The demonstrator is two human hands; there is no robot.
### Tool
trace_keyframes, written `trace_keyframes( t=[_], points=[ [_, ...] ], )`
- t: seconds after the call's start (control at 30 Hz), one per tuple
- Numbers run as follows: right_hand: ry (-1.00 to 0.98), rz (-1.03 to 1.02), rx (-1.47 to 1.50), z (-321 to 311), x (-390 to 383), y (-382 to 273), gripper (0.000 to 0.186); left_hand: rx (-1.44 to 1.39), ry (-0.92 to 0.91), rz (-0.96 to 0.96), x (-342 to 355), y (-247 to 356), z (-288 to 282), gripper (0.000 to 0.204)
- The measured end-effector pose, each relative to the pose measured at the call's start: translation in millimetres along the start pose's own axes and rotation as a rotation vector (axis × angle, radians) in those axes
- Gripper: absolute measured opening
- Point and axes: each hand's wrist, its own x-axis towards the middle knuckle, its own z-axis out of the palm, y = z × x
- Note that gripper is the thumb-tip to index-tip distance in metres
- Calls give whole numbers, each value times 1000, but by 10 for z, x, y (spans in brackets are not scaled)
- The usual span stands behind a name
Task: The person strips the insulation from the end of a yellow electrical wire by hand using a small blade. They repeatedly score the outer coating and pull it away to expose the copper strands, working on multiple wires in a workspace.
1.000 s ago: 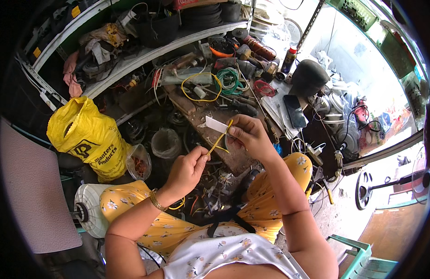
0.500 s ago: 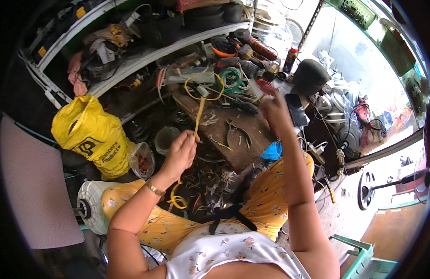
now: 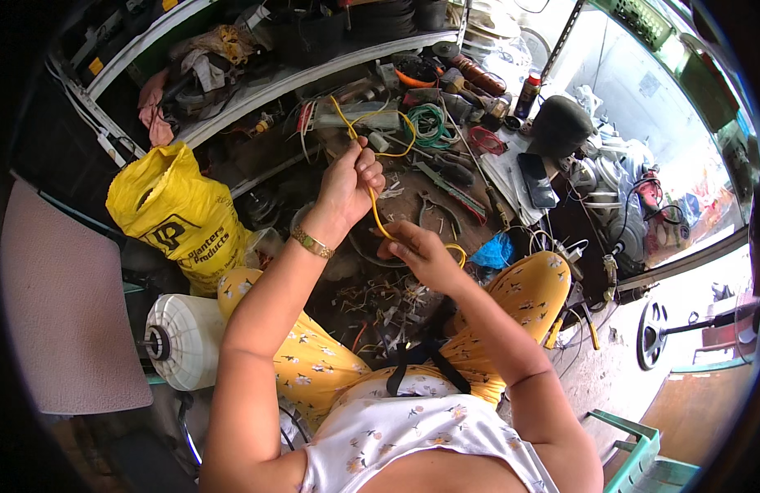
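Note:
Between my two hands runs a yellow wire [image 3: 375, 210]. My left hand [image 3: 353, 182] is closed around it near the bench, and its far end rises past the fist and loops over the tools. Lower and to the right, my right hand [image 3: 425, 256] pinches the same wire between thumb and fingers. A short curve of wire shows beyond its knuckles. Dark-handled pliers [image 3: 452, 218] lie on the wooden bench just beyond my right hand. Nearby is a long green and red tool [image 3: 454, 191] whose kind I cannot make out.
A green wire coil [image 3: 429, 127], a red wire coil [image 3: 487, 141], a phone [image 3: 538, 181] and a spray can [image 3: 527, 96] crowd the bench's far side. A yellow sack [image 3: 178, 218] stands at left. Wire scraps [image 3: 380, 300] litter the place below my hands.
My right hand has come back from the bench's far right to the yellow wire and pinches it. My left hand has moved up and right, still gripping the wire.

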Motion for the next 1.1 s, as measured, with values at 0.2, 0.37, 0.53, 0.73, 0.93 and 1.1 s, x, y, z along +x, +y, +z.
trace_keyframes(
  t=[0.2,0.37,0.53,0.73,0.93,1.1],
  points=[
    [144,167,715,38,-151,43,23,391,125,23,-198,-247,209,28],
    [213,72,1002,113,-151,44,21,710,-218,-216,-688,-524,-1,40],
    [218,31,1185,158,-227,67,20,1072,-138,169,-821,-762,100,27],
    [295,83,226,-26,-225,163,30,939,26,346,-842,-832,-40,23],
    [598,5,-926,-1099,338,544,20,797,82,359,-815,-623,89,25],
    [435,345,-1413,-1191,571,1064,22,902,-41,226,-840,-609,126,17]
  ],
)
